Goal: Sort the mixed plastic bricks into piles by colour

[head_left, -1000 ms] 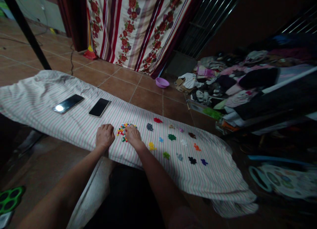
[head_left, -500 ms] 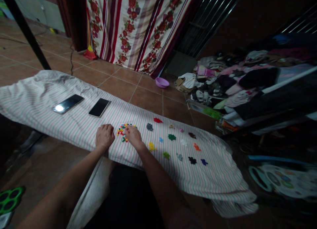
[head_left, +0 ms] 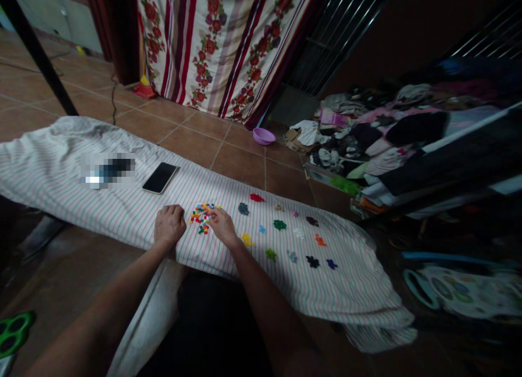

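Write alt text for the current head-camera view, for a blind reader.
A person's right hand is at the edge of a mixed pile of small colored pieces on a striped cloth, the left hand resting beside it. Single-color clusters lie to the right, a dark-screened phone to the left.

a loose scatter of tiny mixed-colour pieces (head_left: 199, 217), red, yellow, green and orange among them, lies on white striped cloth (head_left: 346, 290). to its right, small single-colour clusters (head_left: 279, 224) sit apart: red, dark grey, tan, pink, brown, light blue, dark green, white, orange, yellow, lime, pale grey, black, dark blue.
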Demonstrator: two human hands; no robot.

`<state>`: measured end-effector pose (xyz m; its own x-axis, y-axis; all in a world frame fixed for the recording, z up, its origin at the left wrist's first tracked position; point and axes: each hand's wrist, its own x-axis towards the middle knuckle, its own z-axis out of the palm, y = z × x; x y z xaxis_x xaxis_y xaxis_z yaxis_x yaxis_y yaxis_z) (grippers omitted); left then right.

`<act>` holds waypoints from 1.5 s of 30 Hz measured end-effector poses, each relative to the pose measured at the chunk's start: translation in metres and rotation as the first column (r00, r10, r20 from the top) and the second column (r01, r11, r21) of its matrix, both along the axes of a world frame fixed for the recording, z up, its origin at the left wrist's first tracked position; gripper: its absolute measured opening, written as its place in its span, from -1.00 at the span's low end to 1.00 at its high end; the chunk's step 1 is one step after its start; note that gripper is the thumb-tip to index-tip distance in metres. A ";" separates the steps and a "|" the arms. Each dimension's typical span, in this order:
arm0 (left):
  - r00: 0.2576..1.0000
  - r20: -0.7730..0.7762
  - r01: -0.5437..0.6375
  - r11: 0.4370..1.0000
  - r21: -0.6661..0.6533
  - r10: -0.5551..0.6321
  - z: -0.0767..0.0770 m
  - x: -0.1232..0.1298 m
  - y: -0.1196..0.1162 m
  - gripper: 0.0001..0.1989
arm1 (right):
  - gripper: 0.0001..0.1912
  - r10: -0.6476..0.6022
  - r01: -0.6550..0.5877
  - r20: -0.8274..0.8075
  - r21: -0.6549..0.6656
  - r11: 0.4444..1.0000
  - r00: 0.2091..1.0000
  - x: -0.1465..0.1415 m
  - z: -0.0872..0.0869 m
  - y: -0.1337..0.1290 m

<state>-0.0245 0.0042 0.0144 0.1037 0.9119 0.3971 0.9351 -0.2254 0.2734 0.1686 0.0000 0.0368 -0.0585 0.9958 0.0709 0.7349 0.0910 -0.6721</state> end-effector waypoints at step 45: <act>1.000 -0.004 -0.013 0.999 0.040 0.013 0.001 0.000 -0.001 -0.77 | -0.65 -0.366 0.378 0.341 0.032 0.925 0.866 0.167 0.000 -0.047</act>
<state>-0.0242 0.0028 0.0150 0.0939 0.8966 0.4327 0.9391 -0.2241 0.2606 0.3358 -0.0470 0.0367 0.3027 0.9498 0.0790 0.8906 -0.2524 -0.3783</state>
